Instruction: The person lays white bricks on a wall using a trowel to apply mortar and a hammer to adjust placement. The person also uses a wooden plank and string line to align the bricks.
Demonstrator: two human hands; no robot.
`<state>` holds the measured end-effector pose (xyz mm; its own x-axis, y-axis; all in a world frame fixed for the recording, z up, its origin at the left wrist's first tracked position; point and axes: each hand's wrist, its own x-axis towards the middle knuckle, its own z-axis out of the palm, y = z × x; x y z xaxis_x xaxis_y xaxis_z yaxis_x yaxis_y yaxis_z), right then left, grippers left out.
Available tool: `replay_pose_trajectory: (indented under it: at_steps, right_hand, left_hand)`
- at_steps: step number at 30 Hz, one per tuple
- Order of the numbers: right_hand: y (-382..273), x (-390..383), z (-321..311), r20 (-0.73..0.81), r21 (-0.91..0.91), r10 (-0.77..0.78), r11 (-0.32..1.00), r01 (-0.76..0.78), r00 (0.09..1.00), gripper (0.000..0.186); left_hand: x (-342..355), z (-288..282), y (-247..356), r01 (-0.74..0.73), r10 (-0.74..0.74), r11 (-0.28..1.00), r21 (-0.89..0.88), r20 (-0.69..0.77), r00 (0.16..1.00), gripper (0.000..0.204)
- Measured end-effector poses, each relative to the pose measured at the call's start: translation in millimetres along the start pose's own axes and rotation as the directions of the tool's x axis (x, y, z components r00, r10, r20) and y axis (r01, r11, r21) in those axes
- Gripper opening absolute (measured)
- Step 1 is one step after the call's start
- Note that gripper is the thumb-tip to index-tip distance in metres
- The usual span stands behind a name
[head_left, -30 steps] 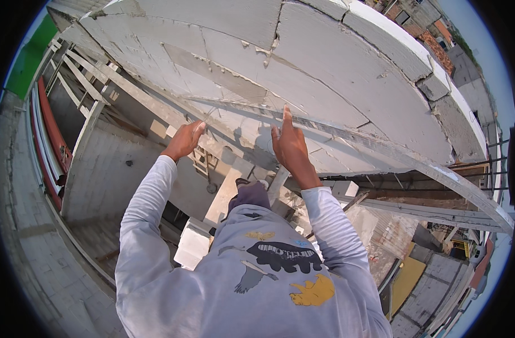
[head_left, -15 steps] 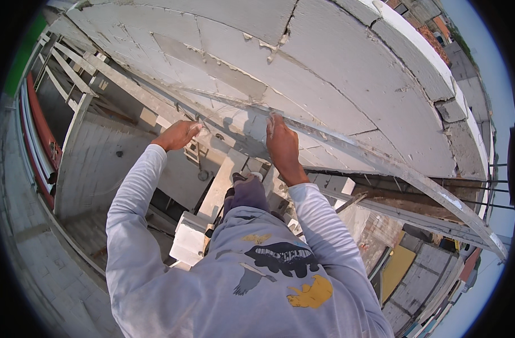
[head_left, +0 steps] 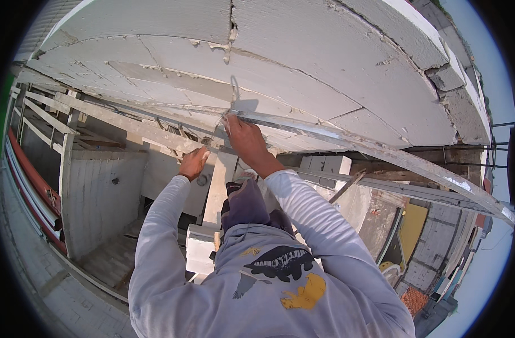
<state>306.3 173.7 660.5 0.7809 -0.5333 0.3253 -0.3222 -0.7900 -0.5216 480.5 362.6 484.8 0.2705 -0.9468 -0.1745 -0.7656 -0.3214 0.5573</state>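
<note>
My right hand (head_left: 247, 141) is closed, fingertips pinched around what looks like a thin wire (head_left: 233, 96). It is right at a long grey beam (head_left: 353, 143) that runs along the block wall (head_left: 302, 62). My left hand (head_left: 194, 163) is lower and to the left, fingers curled closed beside a wooden plank (head_left: 139, 125). Whatever it may hold is too small to make out. The two hands are apart, and a shadow of the right one falls on the wall.
Below me are a narrow upright board (head_left: 221, 183) and white blocks (head_left: 201, 248). A grey-walled space (head_left: 105, 191) drops away at left, with red and white curved sheets (head_left: 35, 188) beyond. Thin rods (head_left: 502, 145) stick out at far right. A yellow panel (head_left: 413, 231) lies lower right.
My right hand has moved left, to the beam near the wire. The left hand has dropped lower and closer to my body. The whole view has turned slightly.
</note>
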Motion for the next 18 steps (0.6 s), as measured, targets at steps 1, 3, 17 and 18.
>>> replay_pose_trajectory:
  at_steps: [1,3,17,18]
  right_hand:
    - [-1.7,-0.8,-3.4,-0.035,0.008,-0.014,1.0,0.014,0.999,0.027]
    - [-15.9,-16.5,-30.1,-0.085,-0.05,-0.012,0.999,0.008,0.996,0.027]
    - [-32.1,-235.3,-316.8,0.036,0.224,0.68,0.708,-0.669,0.732,0.03]
    - [-35.6,-252.5,-329.9,0.043,0.317,0.73,0.637,-0.702,0.682,0.028]
  left_hand:
    - [7.1,15.8,-4.2,-0.01,0.01,1.0,-0.023,-0.038,0.999,0.03]
    - [25.1,31.0,8.4,0.004,-0.009,0.997,-0.08,-0.058,0.998,0.032]
    - [75.2,62.0,30.3,-0.015,-0.02,0.943,-0.332,-0.1,0.995,0.045]
    - [76.0,67.2,29.3,-0.017,-0.029,0.937,-0.348,-0.126,0.992,0.047]
